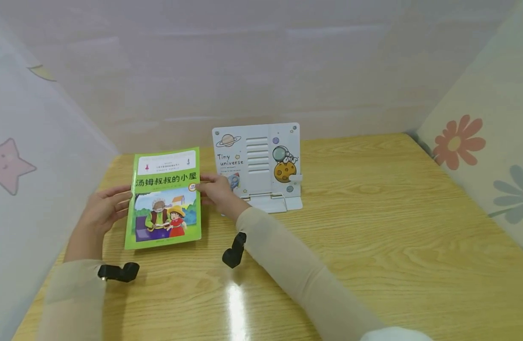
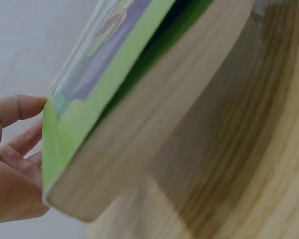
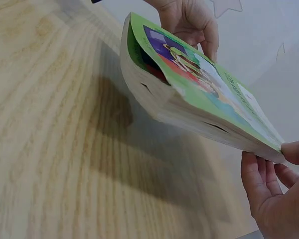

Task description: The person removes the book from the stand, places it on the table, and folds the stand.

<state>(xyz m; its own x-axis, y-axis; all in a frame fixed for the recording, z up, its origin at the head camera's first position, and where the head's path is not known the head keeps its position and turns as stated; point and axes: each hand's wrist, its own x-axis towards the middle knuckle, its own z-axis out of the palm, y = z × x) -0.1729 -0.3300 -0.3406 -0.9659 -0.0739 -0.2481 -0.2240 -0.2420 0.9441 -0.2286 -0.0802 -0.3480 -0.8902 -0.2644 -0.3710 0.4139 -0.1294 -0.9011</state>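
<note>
A green paperback book with a picture of two figures on its cover is held above the table, tilted, its shadow below it. My left hand grips its left edge, thumb on the cover side and fingers behind. On the opposite edge my right hand pinches the book, thumb on top and fingers underneath, as the right wrist view shows for the hand. In the left wrist view the page block shows under a slightly lifted cover. Just right of my right hand stands a white book stand printed with planets and an astronaut.
The wooden table stretches out to the right and front. A wire support and a small white clip sit at the stand's lower part. Pale cloth walls with printed flowers and a star enclose the back and sides.
</note>
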